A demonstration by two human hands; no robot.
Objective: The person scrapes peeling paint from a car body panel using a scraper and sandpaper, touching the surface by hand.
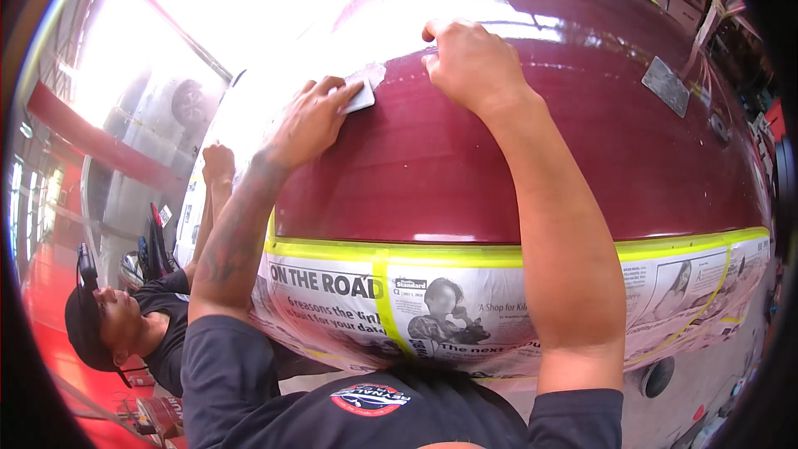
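Surface rubbing on the maroon panel [499, 166] seemed to be the step in hand. The left hand [309, 123], its fingers bent and close together, had hold of a pale pad [362, 97] against the panel, beside the bright glare. The right hand [475, 66] was curled most of the way closed over the panel; whether it held anything, I could not tell. A grey sheet [667, 87] lay farther right. The next move probably called for flat, even pressure, well clear of the yellow tape [380, 299] and newspaper [324, 284].
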